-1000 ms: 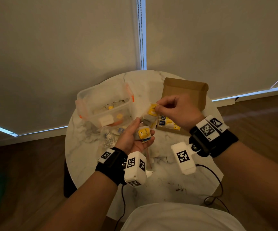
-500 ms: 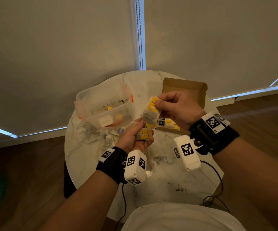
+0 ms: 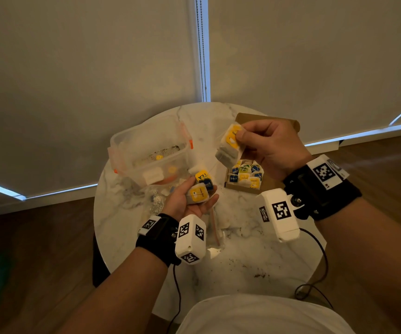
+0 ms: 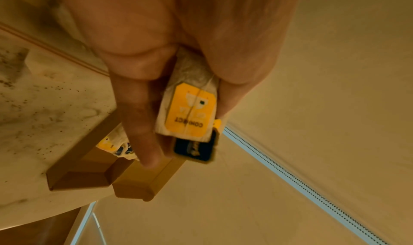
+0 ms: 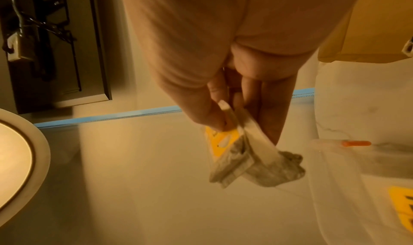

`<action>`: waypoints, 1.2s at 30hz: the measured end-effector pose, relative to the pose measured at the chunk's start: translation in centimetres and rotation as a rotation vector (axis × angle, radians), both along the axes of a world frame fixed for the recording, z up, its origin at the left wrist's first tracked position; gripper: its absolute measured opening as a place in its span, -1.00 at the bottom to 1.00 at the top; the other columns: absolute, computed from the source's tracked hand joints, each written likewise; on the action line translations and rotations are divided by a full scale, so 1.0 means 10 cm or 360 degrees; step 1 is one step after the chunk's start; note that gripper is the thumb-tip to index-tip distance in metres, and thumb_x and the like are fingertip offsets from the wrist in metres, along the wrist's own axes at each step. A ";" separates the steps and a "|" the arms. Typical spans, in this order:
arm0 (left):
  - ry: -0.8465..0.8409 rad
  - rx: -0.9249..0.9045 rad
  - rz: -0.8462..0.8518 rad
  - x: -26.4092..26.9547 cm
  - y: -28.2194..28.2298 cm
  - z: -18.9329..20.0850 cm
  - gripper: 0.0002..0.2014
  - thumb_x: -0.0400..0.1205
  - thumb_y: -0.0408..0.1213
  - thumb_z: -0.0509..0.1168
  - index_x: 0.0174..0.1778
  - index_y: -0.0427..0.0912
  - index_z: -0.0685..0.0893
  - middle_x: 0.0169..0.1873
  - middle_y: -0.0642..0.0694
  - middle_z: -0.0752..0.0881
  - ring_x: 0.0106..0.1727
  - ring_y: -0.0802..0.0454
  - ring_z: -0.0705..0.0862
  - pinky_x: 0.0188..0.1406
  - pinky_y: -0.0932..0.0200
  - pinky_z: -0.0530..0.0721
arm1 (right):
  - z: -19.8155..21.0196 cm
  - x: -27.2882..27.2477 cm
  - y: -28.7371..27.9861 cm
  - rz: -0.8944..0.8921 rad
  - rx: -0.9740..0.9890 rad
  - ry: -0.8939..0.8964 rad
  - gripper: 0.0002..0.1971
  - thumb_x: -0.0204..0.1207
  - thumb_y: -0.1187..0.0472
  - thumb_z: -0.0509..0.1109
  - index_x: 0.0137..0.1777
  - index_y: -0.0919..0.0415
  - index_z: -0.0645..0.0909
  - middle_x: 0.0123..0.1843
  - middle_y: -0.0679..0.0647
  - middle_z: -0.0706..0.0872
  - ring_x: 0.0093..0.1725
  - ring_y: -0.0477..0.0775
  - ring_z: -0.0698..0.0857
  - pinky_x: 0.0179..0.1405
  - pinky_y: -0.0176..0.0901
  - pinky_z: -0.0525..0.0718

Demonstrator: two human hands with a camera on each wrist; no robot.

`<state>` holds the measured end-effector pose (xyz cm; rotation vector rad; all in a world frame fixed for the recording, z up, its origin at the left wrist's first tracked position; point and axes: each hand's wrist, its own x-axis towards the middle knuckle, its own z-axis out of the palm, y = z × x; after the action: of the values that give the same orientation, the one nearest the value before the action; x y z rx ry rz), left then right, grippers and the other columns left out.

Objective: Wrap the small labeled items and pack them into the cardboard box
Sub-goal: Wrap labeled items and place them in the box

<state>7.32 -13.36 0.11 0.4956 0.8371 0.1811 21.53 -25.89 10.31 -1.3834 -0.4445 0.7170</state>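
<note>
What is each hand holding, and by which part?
Right hand pinches a tea bag at its yellow tag end; left hand cradles several tea bags in its palm.

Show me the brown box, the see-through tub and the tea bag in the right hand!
cardboard box (image 3: 268,184): head view, bare floor near its front edge.
plastic tub (image 3: 146,141): head view, clear back wall.
tea bag (image 3: 228,147): head view, on the bag below its yellow tag.
</note>
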 end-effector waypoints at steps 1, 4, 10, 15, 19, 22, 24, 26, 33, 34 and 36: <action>0.0003 -0.0008 0.0015 0.00 0.00 0.00 -0.76 0.75 -0.19 0.22 0.02 -0.31 0.67 -0.19 -0.29 0.79 -0.28 -0.13 0.82 -0.37 0.02 0.82 | 0.02 0.01 -0.01 -0.0027 0.0018 0.0008 -0.91 0.57 0.42 0.37 -0.07 0.34 0.72 -0.25 0.09 0.83 -0.23 0.07 0.80 -0.22 -0.10 0.79; 0.0009 -0.0014 0.0092 0.00 0.02 0.01 -0.78 0.76 -0.24 0.18 0.00 -0.31 0.64 -0.14 -0.31 0.75 -0.29 -0.15 0.80 -0.36 0.04 0.82 | 0.06 0.03 -0.04 -0.0072 0.0036 0.0022 -0.91 0.58 0.42 0.37 -0.02 0.40 0.70 -0.26 0.09 0.82 -0.23 0.07 0.81 -0.18 -0.06 0.81; 0.0063 0.0168 0.0138 -0.02 0.10 0.04 -0.77 0.79 -0.29 0.06 -0.06 -0.26 0.57 -0.43 -0.22 0.75 -0.48 -0.01 0.71 -0.60 0.28 0.65 | 0.01 0.10 -0.06 -0.0069 -0.0106 -0.0093 -0.93 0.56 0.38 0.41 -0.08 0.27 0.73 -0.24 0.04 0.83 -0.19 0.06 0.82 -0.17 -0.09 0.81; 0.0037 0.0490 0.0046 -0.04 0.13 0.07 -0.70 0.79 -0.41 0.00 0.11 -0.08 0.64 -0.31 -0.24 0.66 -0.46 -0.02 0.67 -0.58 0.19 0.63 | -0.10 0.10 -0.06 -0.0017 -0.0437 -0.0362 -0.97 0.52 0.31 0.49 -0.10 0.20 0.76 -0.13 0.09 0.82 -0.19 0.01 0.82 -0.23 -0.22 0.78; -0.0018 0.0572 -0.0034 -0.03 0.10 0.16 -0.58 0.76 -0.46 -0.06 0.13 -0.07 0.70 -0.31 -0.22 0.65 -0.42 -0.06 0.66 -0.52 0.15 0.66 | -0.16 0.09 -0.02 0.0022 -0.0532 -0.0419 -0.95 0.51 0.31 0.51 -0.16 0.16 0.76 -0.20 0.04 0.82 -0.29 -0.05 0.80 -0.27 -0.23 0.75; -0.0018 0.0493 -0.0083 -0.01 0.07 0.23 -0.70 0.75 -0.38 0.04 -0.03 -0.23 0.70 -0.28 -0.24 0.60 -0.44 -0.06 0.64 -0.60 0.21 0.61 | -0.15 0.08 -0.01 0.0042 -0.0546 -0.0433 -0.93 0.52 0.32 0.50 -0.18 0.18 0.77 -0.23 0.07 0.81 -0.32 -0.06 0.77 -0.27 -0.21 0.78; -0.0035 0.0435 -0.0093 0.00 0.06 0.27 -0.79 0.69 -0.20 0.26 -0.10 -0.27 0.69 -0.34 -0.19 0.60 -0.47 -0.02 0.61 -0.65 0.24 0.55 | -0.14 0.06 0.00 0.0049 -0.0563 -0.0455 -0.95 0.52 0.31 0.50 -0.16 0.20 0.77 -0.20 0.10 0.82 -0.28 -0.01 0.78 -0.24 -0.16 0.81; -0.0043 0.0587 -0.0130 0.01 0.05 0.27 -0.72 0.55 -0.08 0.41 -0.12 -0.27 0.68 -0.40 -0.13 0.62 -0.47 0.01 0.59 -0.66 0.25 0.53 | -0.13 0.05 0.01 0.0062 -0.0570 -0.0463 -0.96 0.52 0.30 0.51 -0.15 0.21 0.77 -0.15 0.14 0.82 -0.21 0.08 0.78 -0.18 -0.08 0.83; 0.0003 0.1314 -0.0218 0.06 0.13 0.29 -0.97 0.54 -0.41 0.50 -0.21 -0.25 0.79 -0.39 -0.08 0.70 -0.41 0.04 0.63 -0.55 0.17 0.64 | -0.05 -0.01 0.03 0.0175 -0.0562 -0.0475 -0.93 0.51 0.27 0.50 -0.19 0.11 0.76 -0.09 0.13 0.82 -0.07 0.25 0.80 -0.07 0.03 0.83; 0.0004 0.1400 -0.0240 0.07 0.15 0.31 -0.97 0.55 -0.40 0.49 -0.20 -0.23 0.81 -0.41 -0.06 0.71 -0.41 0.05 0.64 -0.54 0.15 0.65 | -0.04 -0.01 0.03 0.0196 -0.0560 -0.0484 -0.94 0.52 0.26 0.50 -0.18 0.12 0.76 -0.09 0.12 0.82 -0.07 0.24 0.80 -0.08 0.02 0.83; -0.0022 0.1535 -0.0339 0.10 0.17 0.34 -0.95 0.58 -0.40 0.47 -0.17 -0.19 0.83 -0.44 -0.01 0.74 -0.42 0.04 0.66 -0.49 0.16 0.66 | -0.03 -0.01 0.04 0.0226 -0.0566 -0.0517 -0.96 0.52 0.25 0.50 -0.15 0.14 0.77 -0.09 0.13 0.82 -0.09 0.23 0.80 -0.11 -0.01 0.83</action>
<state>8.27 -11.69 3.52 1.4776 0.6369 0.3914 21.40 -25.44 9.98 -1.8296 -0.7008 0.7106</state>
